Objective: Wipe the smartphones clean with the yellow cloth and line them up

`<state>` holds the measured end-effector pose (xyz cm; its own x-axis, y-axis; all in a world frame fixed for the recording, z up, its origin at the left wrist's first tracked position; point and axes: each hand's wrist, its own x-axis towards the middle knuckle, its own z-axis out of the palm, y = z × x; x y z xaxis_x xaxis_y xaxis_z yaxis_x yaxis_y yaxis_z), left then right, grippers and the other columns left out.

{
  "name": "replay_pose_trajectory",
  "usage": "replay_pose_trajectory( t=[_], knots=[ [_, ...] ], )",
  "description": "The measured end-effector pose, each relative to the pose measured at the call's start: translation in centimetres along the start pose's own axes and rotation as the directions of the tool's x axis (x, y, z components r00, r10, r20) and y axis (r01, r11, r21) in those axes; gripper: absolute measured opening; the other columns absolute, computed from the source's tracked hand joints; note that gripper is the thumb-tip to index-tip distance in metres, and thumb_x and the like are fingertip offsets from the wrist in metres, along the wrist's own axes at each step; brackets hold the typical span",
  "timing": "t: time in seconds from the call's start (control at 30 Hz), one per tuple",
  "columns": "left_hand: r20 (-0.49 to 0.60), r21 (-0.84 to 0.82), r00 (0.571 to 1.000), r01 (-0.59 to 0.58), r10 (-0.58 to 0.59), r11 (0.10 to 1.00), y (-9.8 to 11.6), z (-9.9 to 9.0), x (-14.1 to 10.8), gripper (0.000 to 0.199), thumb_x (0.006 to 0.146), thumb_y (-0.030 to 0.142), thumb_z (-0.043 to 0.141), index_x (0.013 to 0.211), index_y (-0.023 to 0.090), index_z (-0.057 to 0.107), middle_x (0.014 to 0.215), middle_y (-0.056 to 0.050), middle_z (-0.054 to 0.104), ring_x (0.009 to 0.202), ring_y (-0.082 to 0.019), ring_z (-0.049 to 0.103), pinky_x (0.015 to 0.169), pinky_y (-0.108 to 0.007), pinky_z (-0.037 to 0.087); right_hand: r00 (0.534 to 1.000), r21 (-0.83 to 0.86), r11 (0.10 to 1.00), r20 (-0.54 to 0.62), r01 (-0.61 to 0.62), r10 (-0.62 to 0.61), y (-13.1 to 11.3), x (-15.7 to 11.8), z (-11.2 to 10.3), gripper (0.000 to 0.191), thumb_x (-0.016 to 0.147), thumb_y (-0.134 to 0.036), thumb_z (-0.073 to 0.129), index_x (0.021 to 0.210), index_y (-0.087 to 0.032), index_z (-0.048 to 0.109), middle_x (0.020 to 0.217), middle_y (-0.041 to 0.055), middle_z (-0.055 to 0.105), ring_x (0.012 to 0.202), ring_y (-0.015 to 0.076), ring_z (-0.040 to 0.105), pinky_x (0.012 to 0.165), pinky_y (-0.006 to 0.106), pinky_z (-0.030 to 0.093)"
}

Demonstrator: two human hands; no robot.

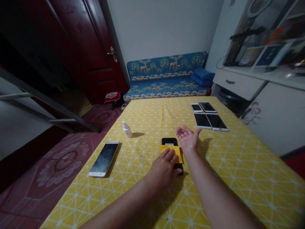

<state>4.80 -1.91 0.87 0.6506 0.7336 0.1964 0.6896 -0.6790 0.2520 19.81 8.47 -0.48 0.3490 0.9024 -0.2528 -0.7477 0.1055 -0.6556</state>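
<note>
A black phone (pixel 169 141) lies on the table with a small yellow cloth (pixel 178 153) across its middle. Flat on the cloth rests my left hand (pixel 164 166), its fingers stretched out and its thumb by the phone's near end. The hand and cloth cover much of the phone. My right hand (pixel 189 141) is just to the right of the phone, raised and open, with fingers spread, palm showing and nothing held. A white phone with a dark screen (pixel 105 159) lies farther left. Beyond it stands a small white bottle (pixel 127 129).
Several phones (pixel 202 121) lie grouped at the far right of the table, which has a yellow patterned tablecloth (pixel 143 203). Behind it is a blue sofa (pixel 164 84). A white cabinet (pixel 274 108) stands at right, a metal ladder-like frame (pixel 64 108) at left.
</note>
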Motion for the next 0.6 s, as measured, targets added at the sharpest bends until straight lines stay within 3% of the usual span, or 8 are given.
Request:
replay_pose_trajectory(
  t=[0.3,0.43,0.6],
  knots=[
    [0.004,0.031,1.0,-0.009,0.009,0.999,-2.8,-0.1,4.6,0.027,0.1,0.036,0.048,0.118,0.019,0.061,0.129,-0.009,0.061,0.131,-0.024,0.052,0.113,-0.039,0.045,1.0,0.013,1.0,-0.003,0.01,-0.01,0.4,0.4,-0.2,0.077,0.096,-0.072,0.014,0.101,-0.014,0.065,0.087,0.012,0.071,0.085,0.0212,0.07,0.093,0.041,0.054],
    [-0.017,-0.028,0.999,-0.041,0.04,0.999,-4.6,-0.2,5.1,0.025,0.102,0.028,0.043,0.111,0.02,0.065,0.122,-0.007,0.066,0.123,-0.02,0.059,0.108,-0.036,0.049,1.0,0.02,1.0,-0.003,0.011,-0.011,0.6,0.6,-0.4,0.08,0.093,-0.076,0.015,0.101,-0.014,0.065,0.089,0.013,0.071,0.085,0.0216,0.07,0.092,0.041,0.054],
    [-0.053,-0.114,0.998,0.032,-0.038,0.993,-6.9,-0.2,4.6,0.029,0.099,0.022,0.047,0.118,0.021,0.068,0.129,-0.009,0.066,0.118,-0.023,0.064,0.102,-0.038,0.054,0.999,0.013,0.999,0.024,0.046,-0.046,0.8,0.7,-0.6,0.081,0.091,-0.079,0.018,0.104,-0.014,0.065,0.09,0.0131,0.071,0.088,0.0226,0.07,0.094,0.043,0.054]
  ],
)
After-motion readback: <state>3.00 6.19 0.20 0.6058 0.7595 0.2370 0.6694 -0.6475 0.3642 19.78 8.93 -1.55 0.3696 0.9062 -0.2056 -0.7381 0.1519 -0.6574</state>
